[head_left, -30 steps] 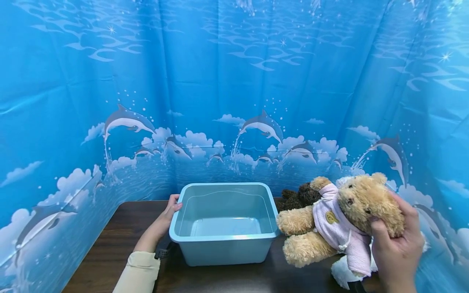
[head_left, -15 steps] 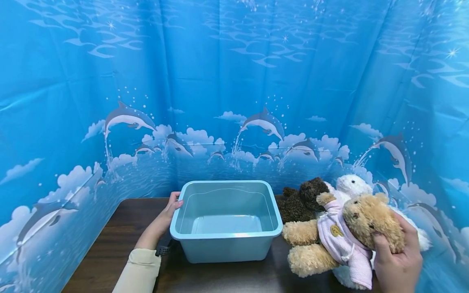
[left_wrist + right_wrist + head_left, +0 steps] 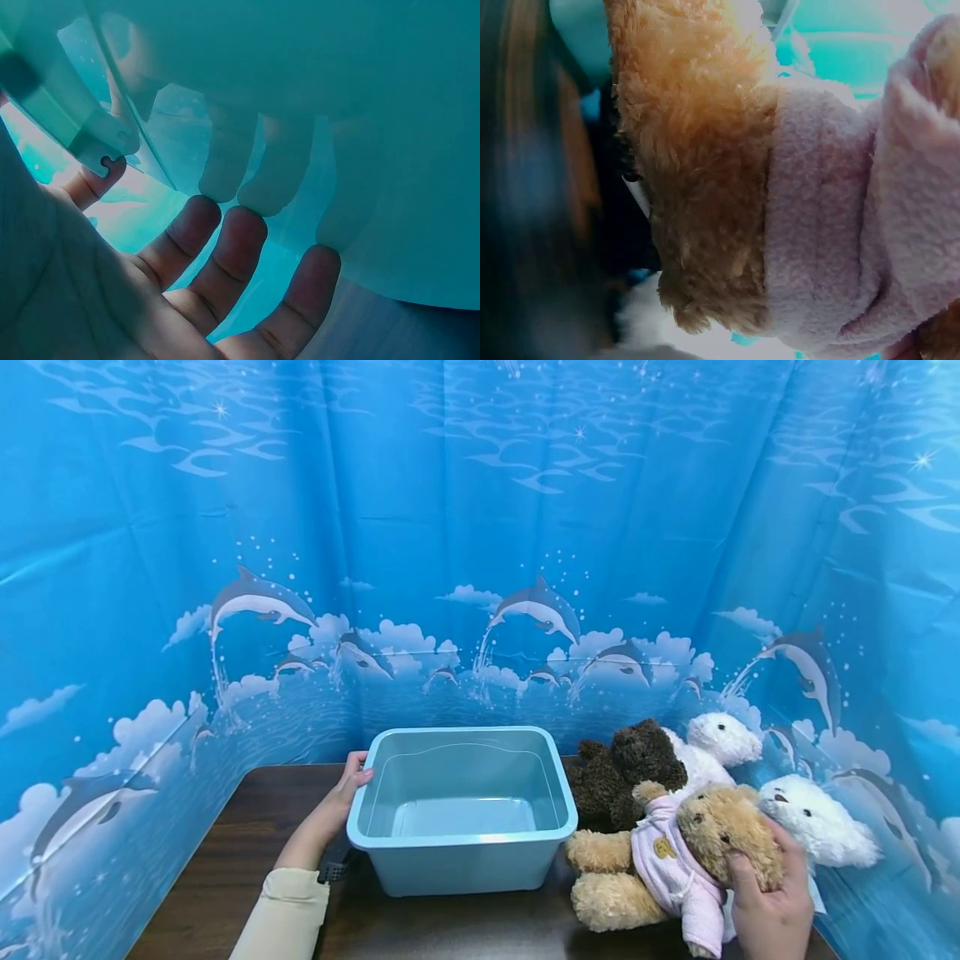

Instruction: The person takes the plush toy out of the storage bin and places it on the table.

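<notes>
In the head view, my left hand holds the left rim of a light blue plastic bin, thumb at the rim. The left wrist view shows several fingertips against the bin's outer wall. At the right, my right hand grips a tan teddy bear by its head. The bear wears a pink hooded top and lies tilted, legs toward the bin. Close up in the right wrist view are the teddy bear's fur and pink top; that hand is mostly hidden there.
Behind the tan bear are a dark brown plush toy and white plush toys, one at the back and one at the far right. The dark wooden table meets a blue dolphin-print curtain.
My right hand has lowered the tan teddy bear and shifted it slightly left. More of the brown and white plush toys shows behind it. My left hand stays at the bin's rim.
</notes>
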Action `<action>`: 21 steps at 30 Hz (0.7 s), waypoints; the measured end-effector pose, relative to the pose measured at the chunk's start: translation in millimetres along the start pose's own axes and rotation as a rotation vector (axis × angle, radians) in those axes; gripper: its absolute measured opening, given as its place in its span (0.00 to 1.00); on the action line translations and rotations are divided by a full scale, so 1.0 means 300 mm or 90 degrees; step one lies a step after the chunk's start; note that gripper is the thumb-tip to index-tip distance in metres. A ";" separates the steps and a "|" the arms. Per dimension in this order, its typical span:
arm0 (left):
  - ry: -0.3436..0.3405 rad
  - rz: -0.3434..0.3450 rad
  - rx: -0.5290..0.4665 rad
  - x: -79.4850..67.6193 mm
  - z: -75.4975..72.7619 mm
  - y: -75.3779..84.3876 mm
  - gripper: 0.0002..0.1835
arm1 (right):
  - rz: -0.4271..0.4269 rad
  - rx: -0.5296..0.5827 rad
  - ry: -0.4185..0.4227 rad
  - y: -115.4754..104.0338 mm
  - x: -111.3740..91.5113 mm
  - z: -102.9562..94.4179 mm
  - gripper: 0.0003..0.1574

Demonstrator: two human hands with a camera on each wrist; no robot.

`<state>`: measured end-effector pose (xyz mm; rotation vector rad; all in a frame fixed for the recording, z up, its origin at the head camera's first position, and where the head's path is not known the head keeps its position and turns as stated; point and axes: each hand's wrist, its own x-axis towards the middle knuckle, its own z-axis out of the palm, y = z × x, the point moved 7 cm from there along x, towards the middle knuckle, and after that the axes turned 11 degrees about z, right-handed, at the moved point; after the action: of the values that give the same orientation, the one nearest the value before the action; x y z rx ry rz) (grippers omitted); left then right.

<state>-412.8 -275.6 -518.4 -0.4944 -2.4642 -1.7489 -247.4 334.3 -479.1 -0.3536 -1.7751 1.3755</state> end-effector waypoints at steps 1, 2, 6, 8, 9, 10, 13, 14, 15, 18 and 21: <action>0.000 0.001 -0.001 0.001 0.000 -0.001 0.33 | 0.008 0.005 -0.006 0.014 -0.001 0.008 0.37; 0.001 0.002 -0.002 0.003 0.000 -0.001 0.33 | 0.021 0.012 -0.015 0.030 -0.004 0.016 0.38; 0.003 0.007 -0.006 0.005 0.001 0.001 0.33 | 0.085 0.030 -0.091 0.120 -0.004 0.064 0.41; -0.001 0.008 -0.005 0.005 0.003 0.001 0.33 | 0.130 0.020 -0.160 0.171 -0.009 0.096 0.43; -0.001 0.007 -0.004 0.005 0.003 0.001 0.33 | 0.158 0.021 -0.194 0.196 -0.011 0.112 0.43; -0.001 0.006 -0.003 0.004 0.002 0.001 0.33 | 0.180 0.015 -0.221 0.215 -0.015 0.126 0.43; 0.000 0.005 -0.001 0.000 -0.005 0.000 0.33 | 0.229 0.009 -0.270 0.254 -0.026 0.154 0.42; 0.000 0.005 0.000 -0.001 -0.008 -0.001 0.34 | 0.236 0.021 -0.272 0.258 -0.027 0.158 0.42; 0.004 0.006 -0.001 -0.003 -0.010 0.000 0.34 | 0.219 0.009 -0.262 0.256 -0.026 0.157 0.42; -0.001 0.007 0.004 -0.003 -0.014 0.000 0.34 | 0.123 -0.064 -0.209 0.232 -0.017 0.145 0.43; -0.008 0.009 0.008 0.004 -0.019 0.003 0.33 | 0.025 -0.152 -0.148 0.195 -0.010 0.129 0.44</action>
<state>-414.5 -280.3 -515.4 -0.5221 -2.4721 -1.7294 -290.1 327.8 -534.6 -0.3688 -2.1429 1.2755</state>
